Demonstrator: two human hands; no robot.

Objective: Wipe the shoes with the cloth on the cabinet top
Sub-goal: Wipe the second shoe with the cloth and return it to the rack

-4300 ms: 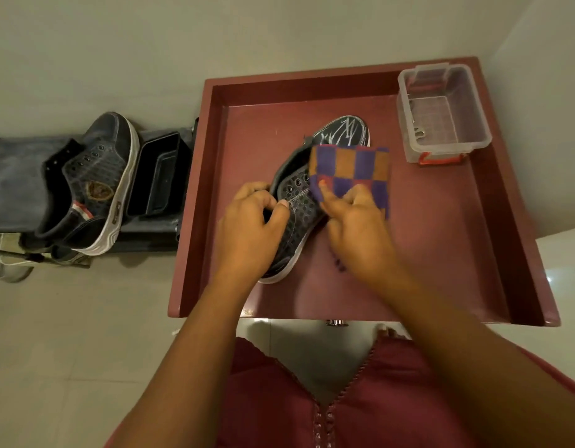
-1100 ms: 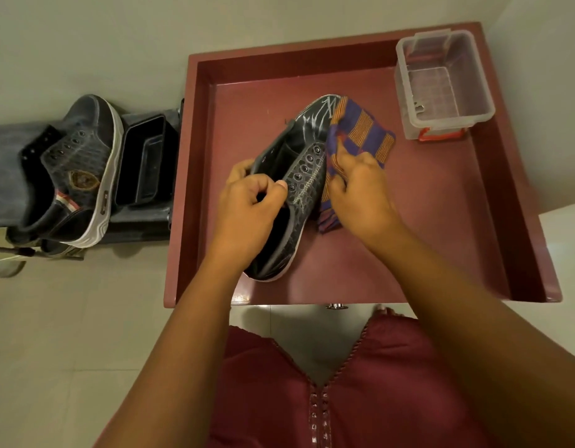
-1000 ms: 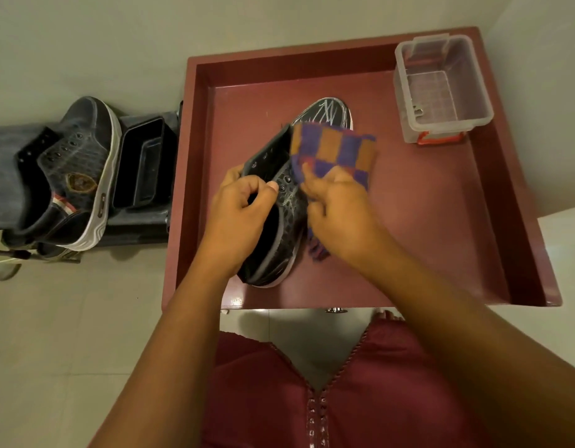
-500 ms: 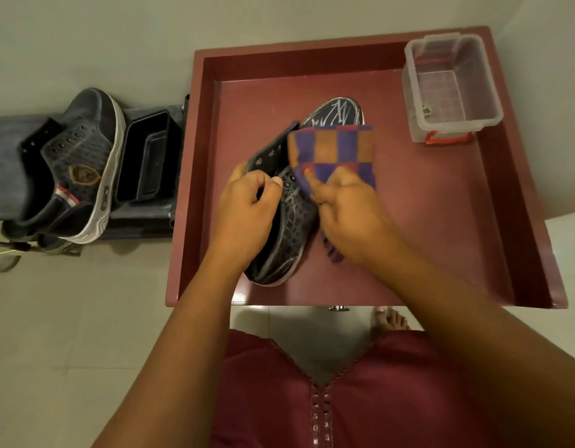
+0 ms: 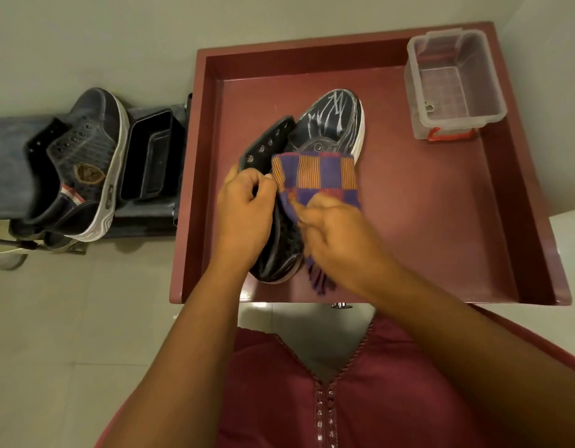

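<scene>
A dark sneaker with a white sole (image 5: pixel 331 118) lies on the red cabinet top (image 5: pixel 425 221), toe pointing away from me. My left hand (image 5: pixel 244 211) grips its collar near the tongue, thumb and fingers curled over the edge. A purple and orange checked cloth (image 5: pixel 315 176) is draped over the lace area. My right hand (image 5: pixel 338 234) pinches the cloth and presses it against the shoe's side. The second sneaker (image 5: pixel 82 163) stands on a low dark rack to the left, apart from both hands.
A clear plastic box with a red latch (image 5: pixel 454 85) stands at the cabinet top's back right corner. A raised rim (image 5: pixel 199 176) runs round the top. A black bin (image 5: pixel 150 156) sits on the rack beside the second sneaker. Pale floor tiles lie below.
The cloth has slid down the shoe toward me, from the toe area to the laces, with my right hand. The left hand keeps its grip on the collar.
</scene>
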